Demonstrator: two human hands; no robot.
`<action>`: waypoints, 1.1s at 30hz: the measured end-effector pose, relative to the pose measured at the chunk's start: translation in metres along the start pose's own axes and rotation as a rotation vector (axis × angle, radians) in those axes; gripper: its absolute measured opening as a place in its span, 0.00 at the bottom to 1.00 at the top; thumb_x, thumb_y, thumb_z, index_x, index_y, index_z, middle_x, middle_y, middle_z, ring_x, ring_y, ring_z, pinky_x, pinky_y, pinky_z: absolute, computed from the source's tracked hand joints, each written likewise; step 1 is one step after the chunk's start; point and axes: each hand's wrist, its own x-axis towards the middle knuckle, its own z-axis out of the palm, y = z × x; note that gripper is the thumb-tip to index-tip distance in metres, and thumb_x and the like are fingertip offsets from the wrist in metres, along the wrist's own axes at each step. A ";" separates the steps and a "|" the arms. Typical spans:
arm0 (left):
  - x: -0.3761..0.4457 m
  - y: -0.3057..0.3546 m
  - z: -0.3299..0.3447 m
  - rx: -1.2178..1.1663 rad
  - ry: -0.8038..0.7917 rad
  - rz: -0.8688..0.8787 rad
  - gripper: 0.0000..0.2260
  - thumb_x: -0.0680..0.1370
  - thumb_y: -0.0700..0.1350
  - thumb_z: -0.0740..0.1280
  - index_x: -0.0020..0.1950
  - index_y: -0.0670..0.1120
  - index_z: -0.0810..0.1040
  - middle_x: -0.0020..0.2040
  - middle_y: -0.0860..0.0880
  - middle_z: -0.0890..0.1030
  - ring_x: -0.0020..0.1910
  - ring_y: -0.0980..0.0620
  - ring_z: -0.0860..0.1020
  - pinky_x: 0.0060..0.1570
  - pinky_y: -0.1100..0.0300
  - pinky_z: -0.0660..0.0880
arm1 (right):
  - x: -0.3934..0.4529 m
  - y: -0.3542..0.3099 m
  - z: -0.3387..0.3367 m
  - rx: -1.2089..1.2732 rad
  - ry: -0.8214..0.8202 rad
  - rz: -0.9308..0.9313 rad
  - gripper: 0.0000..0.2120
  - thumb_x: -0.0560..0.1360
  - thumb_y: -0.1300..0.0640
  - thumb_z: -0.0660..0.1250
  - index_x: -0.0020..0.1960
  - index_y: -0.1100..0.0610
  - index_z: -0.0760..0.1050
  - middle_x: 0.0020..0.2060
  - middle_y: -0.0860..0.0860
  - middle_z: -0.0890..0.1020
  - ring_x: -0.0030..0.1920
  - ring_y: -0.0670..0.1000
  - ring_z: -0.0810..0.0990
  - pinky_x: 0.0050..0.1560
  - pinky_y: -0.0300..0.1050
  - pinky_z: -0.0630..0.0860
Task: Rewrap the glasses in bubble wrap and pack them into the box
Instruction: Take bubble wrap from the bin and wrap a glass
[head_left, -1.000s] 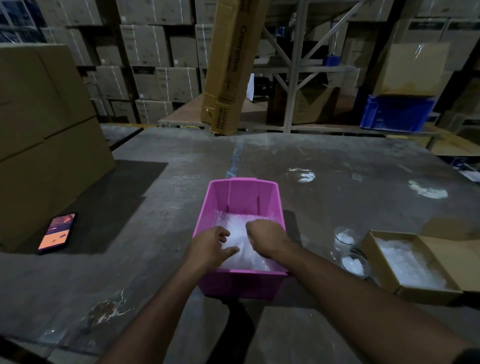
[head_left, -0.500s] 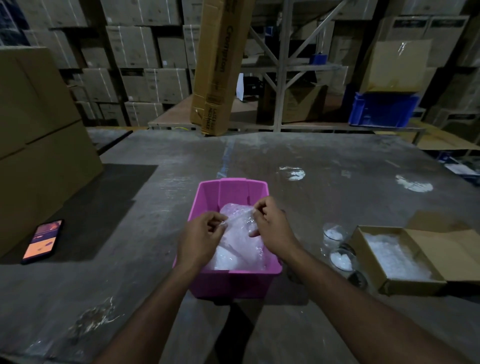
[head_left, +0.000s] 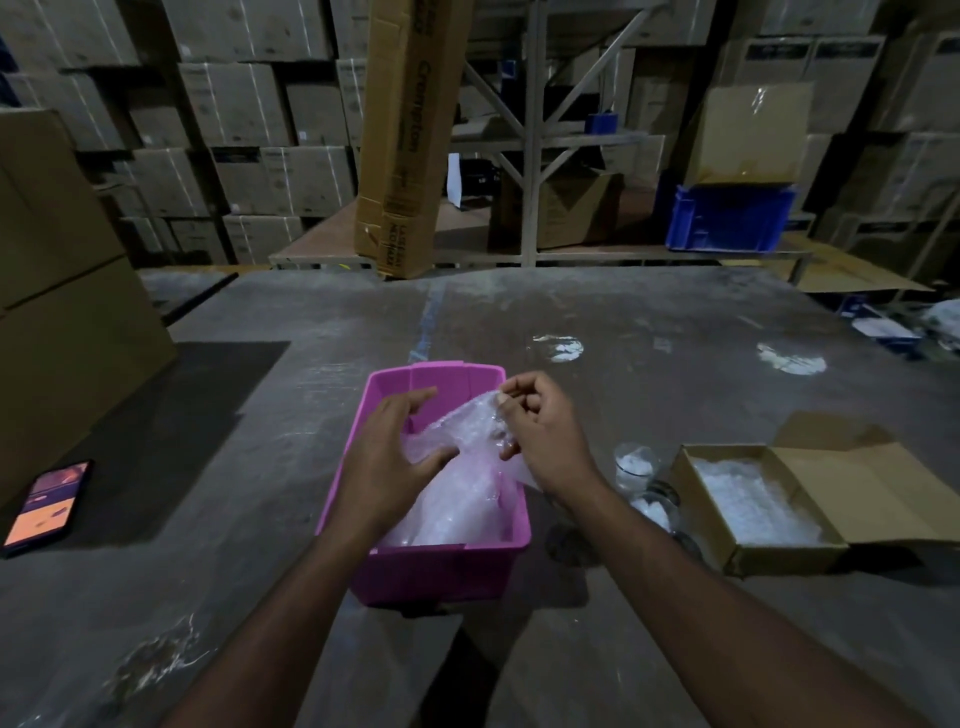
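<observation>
A pink bin (head_left: 441, 566) is sitting on the grey tabletop (head_left: 208, 597) just in front of the person, holding a crumpled sheet of clear bubble wrap (head_left: 457, 488) that is rising above its rim. The left hand (head_left: 387, 462) is resting on the wrap with its grip spread, fingers loosely extended. The right hand (head_left: 540, 431) is pinching the wrap's raised upper edge between thumb and fingertips. To the right, two glasses (head_left: 636, 467) are standing beside an open cardboard box (head_left: 763, 509) lined with white padding. A phone (head_left: 49, 506) is lying far left.

Pink bin (head_left: 431, 569), clear bubble wrap (head_left: 457, 483), brown box (head_left: 789, 558), blue crate (head_left: 727, 218).
</observation>
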 end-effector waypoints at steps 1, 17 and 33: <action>0.002 0.006 0.000 -0.002 -0.013 0.023 0.19 0.74 0.46 0.77 0.62 0.55 0.78 0.54 0.62 0.79 0.50 0.64 0.77 0.46 0.75 0.69 | -0.001 -0.003 0.001 0.032 -0.010 -0.009 0.02 0.81 0.62 0.65 0.53 0.57 0.75 0.41 0.55 0.78 0.37 0.51 0.78 0.33 0.43 0.78; 0.032 0.054 0.001 -1.069 -0.056 -0.476 0.13 0.82 0.45 0.66 0.62 0.38 0.78 0.55 0.40 0.84 0.52 0.42 0.83 0.49 0.49 0.83 | -0.014 0.002 -0.041 0.204 -0.025 0.289 0.33 0.76 0.50 0.72 0.75 0.55 0.62 0.64 0.53 0.77 0.50 0.40 0.84 0.46 0.35 0.80; 0.044 0.052 0.014 -0.926 -0.096 -0.453 0.06 0.83 0.40 0.63 0.49 0.46 0.78 0.34 0.51 0.78 0.28 0.57 0.72 0.28 0.67 0.71 | 0.018 -0.018 -0.094 -0.031 0.199 0.135 0.19 0.75 0.55 0.74 0.62 0.51 0.72 0.53 0.52 0.80 0.46 0.50 0.81 0.41 0.43 0.80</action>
